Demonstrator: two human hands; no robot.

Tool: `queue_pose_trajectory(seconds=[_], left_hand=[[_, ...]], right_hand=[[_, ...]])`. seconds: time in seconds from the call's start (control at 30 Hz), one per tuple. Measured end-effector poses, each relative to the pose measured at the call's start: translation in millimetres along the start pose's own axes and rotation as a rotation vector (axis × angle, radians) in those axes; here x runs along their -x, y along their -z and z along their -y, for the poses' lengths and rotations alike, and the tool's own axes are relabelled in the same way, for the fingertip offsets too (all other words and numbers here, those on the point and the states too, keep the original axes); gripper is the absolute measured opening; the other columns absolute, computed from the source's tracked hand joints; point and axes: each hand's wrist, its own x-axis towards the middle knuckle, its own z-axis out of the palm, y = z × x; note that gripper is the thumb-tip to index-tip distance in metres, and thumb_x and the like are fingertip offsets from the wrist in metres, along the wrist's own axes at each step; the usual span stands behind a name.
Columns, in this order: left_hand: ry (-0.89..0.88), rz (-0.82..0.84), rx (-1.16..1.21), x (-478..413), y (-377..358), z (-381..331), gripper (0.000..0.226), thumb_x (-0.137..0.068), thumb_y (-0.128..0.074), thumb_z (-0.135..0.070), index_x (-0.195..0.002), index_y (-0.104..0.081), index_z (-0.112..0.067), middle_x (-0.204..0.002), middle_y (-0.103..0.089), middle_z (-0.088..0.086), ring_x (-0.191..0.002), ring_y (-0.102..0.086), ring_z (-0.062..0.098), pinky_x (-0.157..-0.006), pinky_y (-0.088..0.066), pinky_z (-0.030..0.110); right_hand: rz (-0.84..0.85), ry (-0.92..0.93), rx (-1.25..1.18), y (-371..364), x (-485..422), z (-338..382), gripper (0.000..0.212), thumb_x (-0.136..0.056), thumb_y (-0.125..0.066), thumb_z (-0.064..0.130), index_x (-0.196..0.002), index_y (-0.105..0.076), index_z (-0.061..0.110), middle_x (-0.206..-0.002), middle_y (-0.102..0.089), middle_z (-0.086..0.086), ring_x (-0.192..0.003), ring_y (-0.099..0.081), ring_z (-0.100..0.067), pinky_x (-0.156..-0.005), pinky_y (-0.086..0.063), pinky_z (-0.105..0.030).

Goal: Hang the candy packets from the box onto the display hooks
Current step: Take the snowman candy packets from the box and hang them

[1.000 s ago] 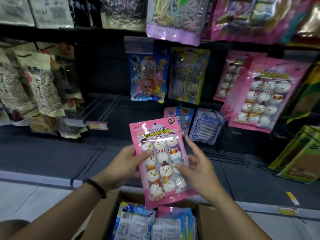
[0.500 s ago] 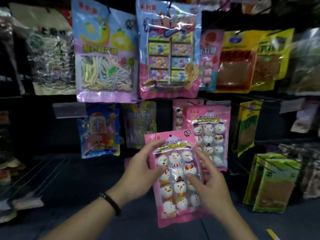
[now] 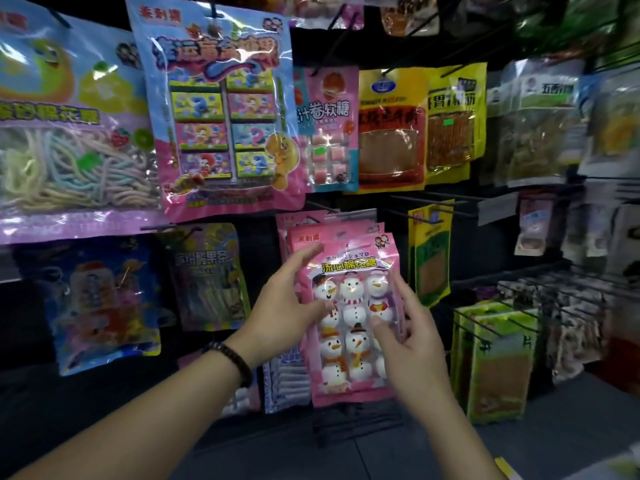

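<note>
nearest to the camera both forearms reach forward and upward, and the left wrist carries a dark bracelet (image 3: 230, 362). the left hand (image 3: 287, 306) holds the snowman packet (image 3: 349, 306) at its left edge, with the thumb on the front film and the index finger stretched up toward the header. the right hand (image 3: 412, 337) pinches the right edge, thumb laid on the front, the other fingers nearly straight along the side. both hands are only half closed and hold nothing else. the packet is upright in the air, just in front of a row of the same pink packets (image 3: 311, 230) that hang on a hook (image 3: 320, 207); whether its hole is on the wire, i cannot tell. i judge it light, with thin, slippery film and soft sweets inside that can be crushed, so it is better to take it by the flat edges or by the header near the hole. farther up hangs a big blue packet (image 3: 221, 109).
</note>
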Motion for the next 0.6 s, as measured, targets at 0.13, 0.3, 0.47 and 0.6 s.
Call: queue_pose_trajectory(seconds=[0.13, 0.3, 0.47, 0.6], left_hand=[[-0.049, -0.044, -0.021, -7.2, -3.9, -2.4, 0.087, -0.095, -0.076, -0.005, -0.159, -0.036, -0.047, -0.161, -0.034, -0.029, -0.089, -0.064, -0.017, -0.087, -0.065, 0.030], [-0.067, -0.071, -0.053, -16.0, -1.3, -3.5, 0.086, -0.094, -0.076, -0.002, -0.158, -0.038, -0.044, -0.159, -0.040, -0.028, -0.077, -0.057, -0.018, -0.084, -0.063, 0.021], [-0.076, -0.099, -0.080, -23.1, 1.4, 0.5, 0.086, -0.091, -0.080, -0.004, -0.157, -0.042, -0.044, -0.160, -0.041, -0.023, -0.079, -0.061, -0.002, -0.080, -0.065, 0.026], [-0.056, -0.139, -0.194, -24.4, 4.7, 3.7, 0.085, -0.091, -0.081, -0.009, -0.157, -0.041, -0.045, -0.143, -0.049, -0.025, -0.069, -0.058, -0.001, -0.068, -0.057, 0.008]], right_hand=[[-0.017, 0.034, 0.032, 1.1, -13.1, -2.6, 0.067, -0.105, -0.065, 0.033, -0.154, -0.032, 0.065, -0.150, -0.039, 0.036, -0.139, -0.038, 0.017, -0.113, -0.041, -0.028], [-0.039, 0.014, 0.034, -7.0, -19.5, -8.1, 0.069, -0.104, -0.067, 0.033, -0.153, -0.031, 0.067, -0.138, -0.037, 0.043, -0.133, -0.039, 0.020, -0.116, -0.040, -0.032], [-0.060, 0.007, 0.061, -10.4, -22.7, -6.7, 0.070, -0.103, -0.068, 0.033, -0.155, -0.032, 0.063, -0.141, -0.039, 0.035, -0.131, -0.041, 0.019, -0.112, -0.039, -0.026], [-0.038, 0.003, 0.120, -10.2, -22.9, -3.9, 0.067, -0.102, -0.068, 0.034, -0.159, -0.036, 0.050, -0.148, -0.037, 0.024, -0.133, -0.039, 0.019, -0.114, -0.038, -0.025]])
